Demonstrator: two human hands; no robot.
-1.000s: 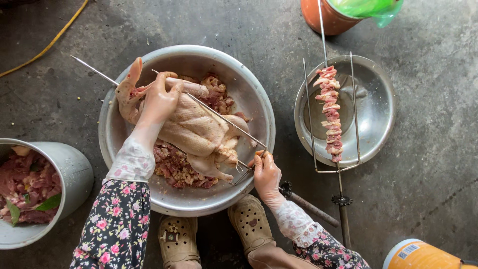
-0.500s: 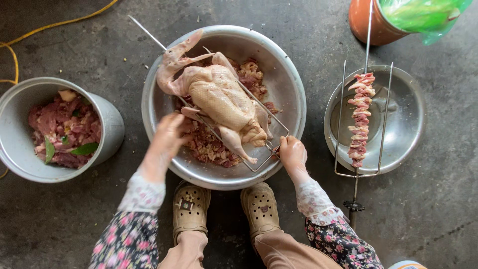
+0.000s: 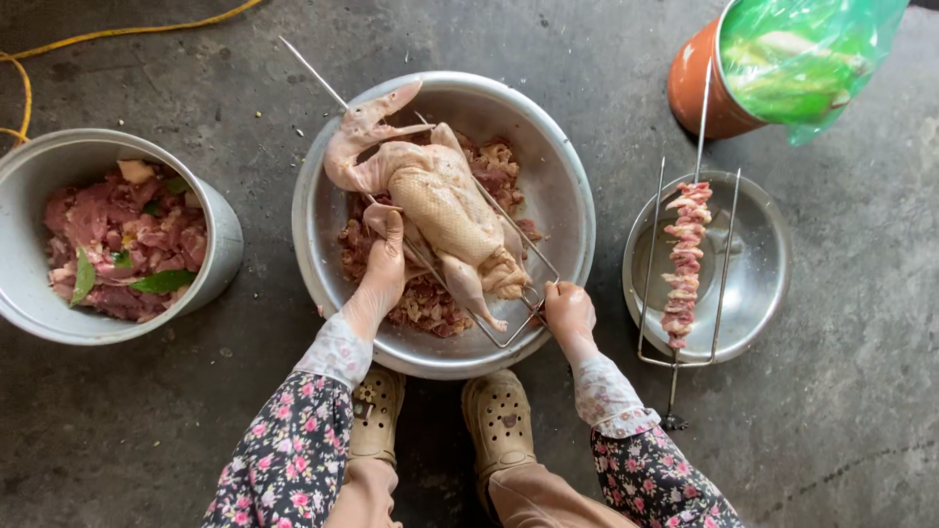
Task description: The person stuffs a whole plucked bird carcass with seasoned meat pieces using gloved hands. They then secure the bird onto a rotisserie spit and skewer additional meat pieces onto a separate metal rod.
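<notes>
1. Left hand (image 3: 383, 262) – fingers together, pressed flat on the flank of the raw whole bird (image 3: 430, 210); bird lies just above and to the right of it, head end pointing up-left.
2. Right hand (image 3: 568, 311) – clamped on the near end of the metal skewer frame (image 3: 509, 235); the bird sits up-left of this hand, prongs run through it and stick out past the far rim.
3. Bird rests in the big metal basin (image 3: 562, 161), over chopped meat pieces (image 3: 421, 298) – both hands at its near rim.
4. Far left of the left hand: grey pot (image 3: 220, 230) w/ red meat chunks and green leaves.
5. Right of the right hand: small steel bowl (image 3: 758, 274) w/ a loaded meat skewer (image 3: 685, 259) across it.
6. Up-right: orange pot (image 3: 694, 93) w/ a green plastic bag (image 3: 802, 54) on top.
7. All on the concrete floor (image 3: 861, 411).
</notes>
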